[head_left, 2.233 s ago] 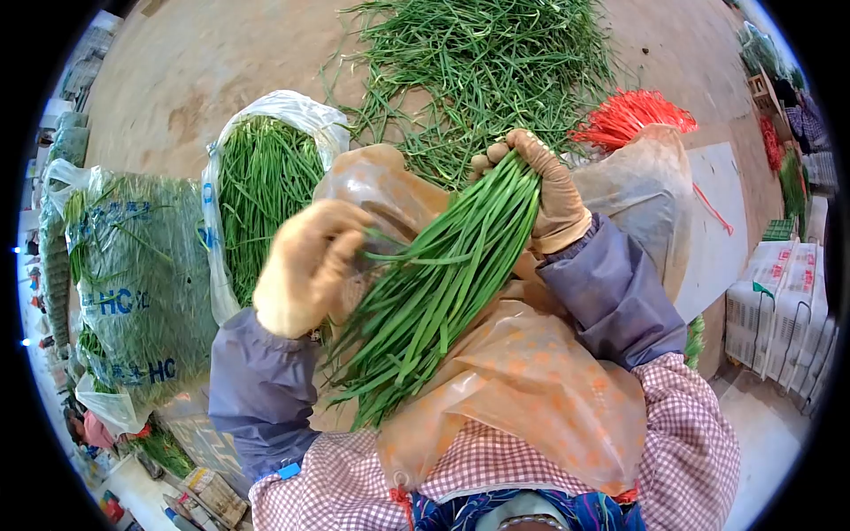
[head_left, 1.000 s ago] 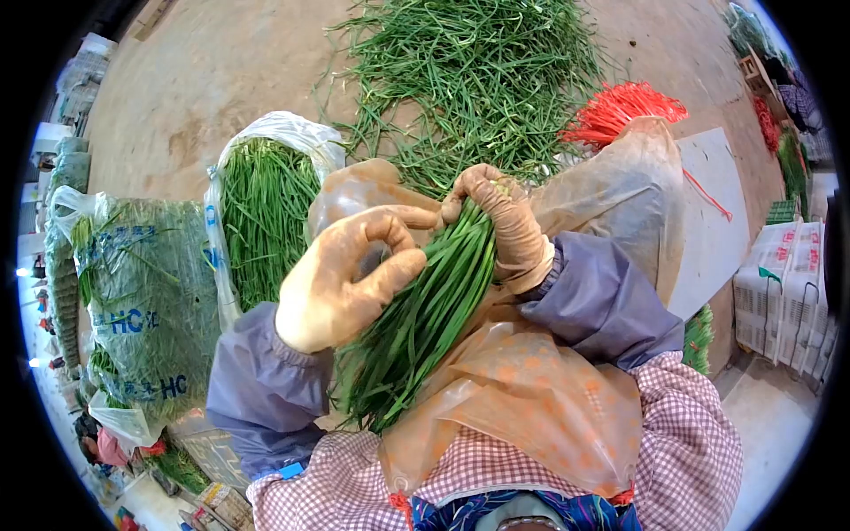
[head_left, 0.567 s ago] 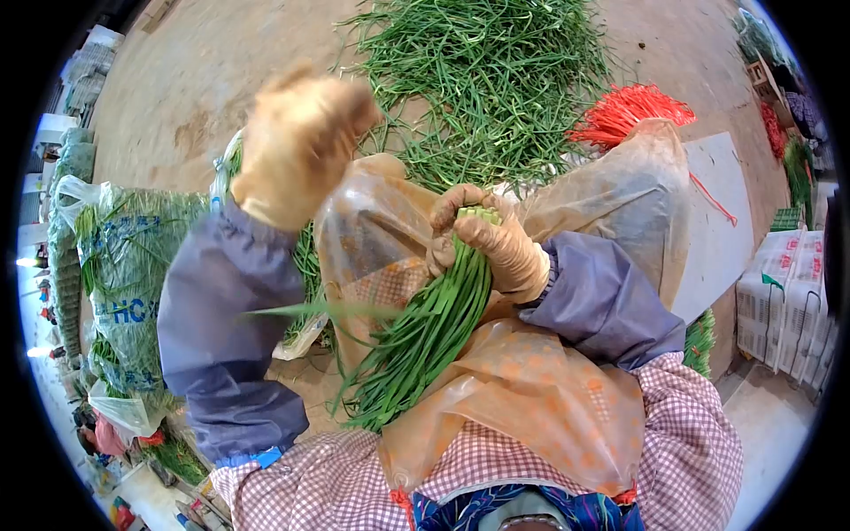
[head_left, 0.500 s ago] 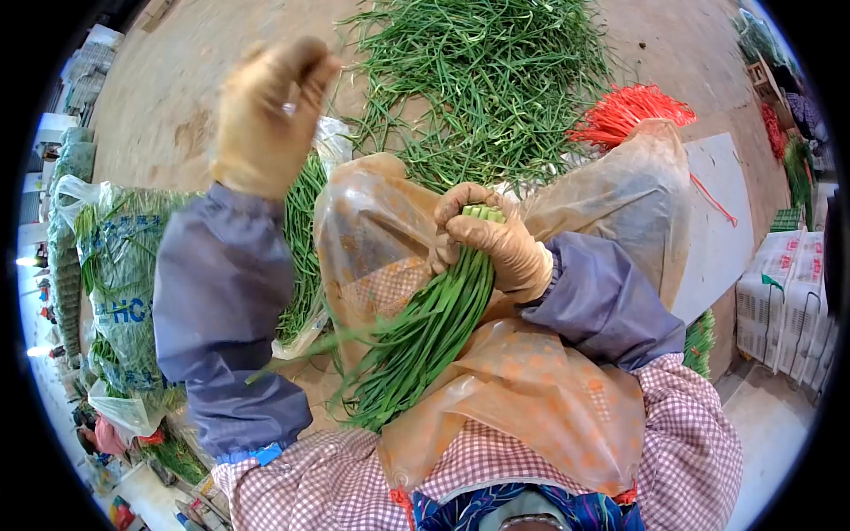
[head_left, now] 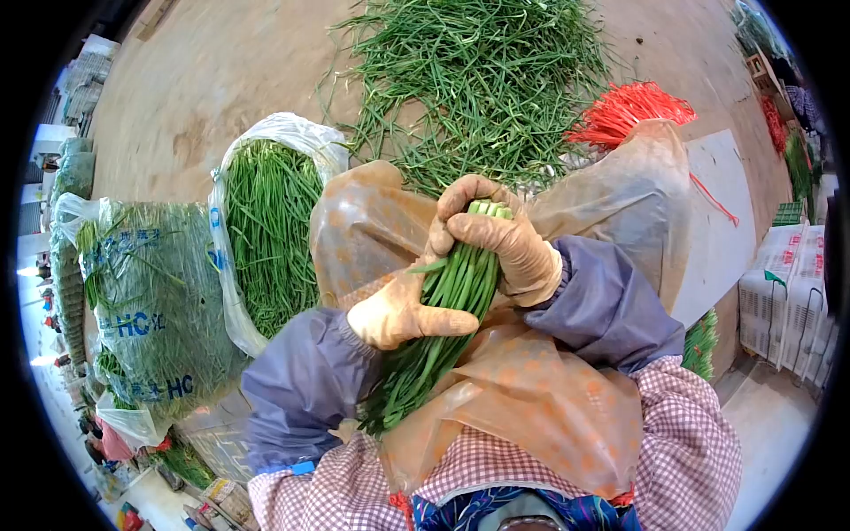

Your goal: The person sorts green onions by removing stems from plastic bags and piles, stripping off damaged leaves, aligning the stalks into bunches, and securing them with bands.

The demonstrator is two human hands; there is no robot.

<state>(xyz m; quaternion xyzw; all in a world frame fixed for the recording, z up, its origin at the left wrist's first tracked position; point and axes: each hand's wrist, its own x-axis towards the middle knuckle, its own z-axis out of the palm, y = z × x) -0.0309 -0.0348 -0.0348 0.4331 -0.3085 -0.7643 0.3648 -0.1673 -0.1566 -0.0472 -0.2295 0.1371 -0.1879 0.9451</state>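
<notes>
Green bunch (head_left: 462, 281) partly behind gloved fingers (head_left: 485, 232)

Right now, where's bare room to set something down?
Mostly bare: the brown floor beyond the open bag, left of the loose pile, and the pale board outside the right knee, bar a red strip. Crowded: beside the open bag, where a second bag sits, and at centre, where the left hand and right hand touch a green bunch.

Green bunch (head_left: 462, 276) partly hidden by the hands (head_left: 395, 313) (head_left: 513, 248), leafy heap (head_left: 478, 88) cut off above
</notes>
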